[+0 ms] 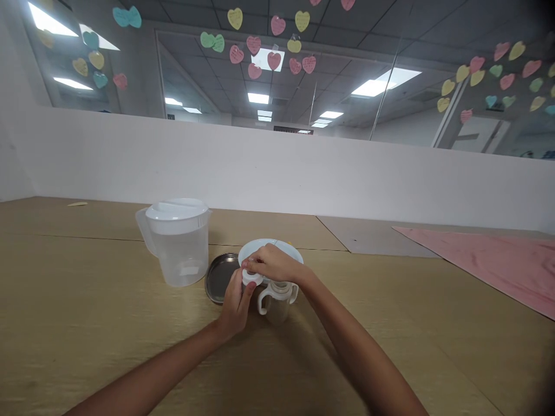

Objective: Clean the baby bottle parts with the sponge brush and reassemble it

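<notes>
My left hand [235,304] is closed around the edge of a white round bottle cap [252,278] with a hole at its centre. My right hand [280,264] reaches over from the right, its fingers pinched at the top of the same cap; what the fingertips grip there is partly hidden. Just below the right wrist stands a clear baby bottle [277,309], uncapped, with a white handle on either side. Behind the hands lies a pale plate [291,249], partly covered by my right hand.
A dark metal dish [219,278] sits left of the hands. Beyond it is a translucent lidded pitcher [182,254]. A pink sheet [489,254] lies at the right of the wooden table [108,323], and a white wall [281,173] runs along the back.
</notes>
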### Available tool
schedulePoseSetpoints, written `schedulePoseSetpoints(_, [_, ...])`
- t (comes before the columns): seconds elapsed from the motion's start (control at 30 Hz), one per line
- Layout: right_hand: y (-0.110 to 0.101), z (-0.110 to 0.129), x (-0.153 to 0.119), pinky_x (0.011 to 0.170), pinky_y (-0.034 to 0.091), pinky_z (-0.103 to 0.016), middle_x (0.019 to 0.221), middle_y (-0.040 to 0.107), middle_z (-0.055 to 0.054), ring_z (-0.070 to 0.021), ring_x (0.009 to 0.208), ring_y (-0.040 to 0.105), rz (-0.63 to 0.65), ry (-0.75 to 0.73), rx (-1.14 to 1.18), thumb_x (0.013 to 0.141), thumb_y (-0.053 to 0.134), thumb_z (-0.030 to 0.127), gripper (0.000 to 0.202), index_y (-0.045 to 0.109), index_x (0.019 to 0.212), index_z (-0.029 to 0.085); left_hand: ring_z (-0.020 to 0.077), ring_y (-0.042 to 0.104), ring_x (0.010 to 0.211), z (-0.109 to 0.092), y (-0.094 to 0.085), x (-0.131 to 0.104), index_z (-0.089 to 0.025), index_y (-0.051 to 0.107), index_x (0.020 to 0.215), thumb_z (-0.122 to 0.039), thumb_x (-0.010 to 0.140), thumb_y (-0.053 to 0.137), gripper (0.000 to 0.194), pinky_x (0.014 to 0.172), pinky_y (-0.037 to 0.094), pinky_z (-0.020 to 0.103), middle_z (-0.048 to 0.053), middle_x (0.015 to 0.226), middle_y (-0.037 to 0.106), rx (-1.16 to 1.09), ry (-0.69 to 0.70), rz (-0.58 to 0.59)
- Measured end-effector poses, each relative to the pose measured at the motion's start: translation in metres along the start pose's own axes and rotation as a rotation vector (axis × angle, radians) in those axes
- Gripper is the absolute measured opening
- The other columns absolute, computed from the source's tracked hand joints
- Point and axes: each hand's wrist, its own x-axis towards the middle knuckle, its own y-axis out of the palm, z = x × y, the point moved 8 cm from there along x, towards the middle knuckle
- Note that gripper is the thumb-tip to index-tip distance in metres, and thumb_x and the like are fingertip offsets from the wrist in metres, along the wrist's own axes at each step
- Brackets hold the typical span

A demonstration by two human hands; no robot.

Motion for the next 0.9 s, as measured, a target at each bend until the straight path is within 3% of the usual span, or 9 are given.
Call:
schedulePoseSetpoints(0.37, [-0.0014, 0.0038, 0.0002, 0.052, 0.017, -0.025, 0.048, 0.028, 0.006, -0.0071, 0.051, 0.023, -0.039, 0.018, -0.024, 0.085, 0.040, 0.039, 0.043, 0.032, 0.049, 0.016, 0.0206, 0.054, 0.093, -0.0006, 0.0004, -0.0013, -0.017, 0.048, 0.110, -0.042, 0.091, 0.031, 0.035, 0.083, 0.042, 0.036, 0.008, 0.099, 0.058, -0.063, -0.020, -0.010])
schedulePoseSetpoints(0.63, [0.0008, 0.0049, 0.0015, 0.053, 0.019, -0.023, 0.050, 0.034, 0.005, -0.0070, 0.052, 0.025, -0.036, 0.004, -0.023, 0.085, 0.042, 0.035, 0.039, 0.045, 0.052, 0.015, 0.0214, 0.052, 0.099, 0.0021, -0.0002, -0.0024, -0.017, 0.049, 0.096, -0.045, 0.090, 0.032, 0.033, 0.086, 0.040, 0.036, 0.010, 0.106, 0.056, -0.112, -0.048, -0.025])
schedulePoseSetpoints(0.9, [-0.0025, 0.0091, -0.0001, 0.052, 0.020, -0.023, 0.050, 0.033, 0.005, -0.0071, 0.051, 0.026, -0.050, -0.047, -0.036, 0.086, 0.042, 0.036, 0.039, 0.048, 0.053, 0.015, 0.0223, 0.052, 0.101, 0.0006, 0.0010, -0.0029, -0.016, 0.049, 0.100, -0.046, 0.090, 0.029, 0.037, 0.085, 0.041, 0.038, 0.011, 0.105, 0.056, -0.101, -0.015, -0.016])
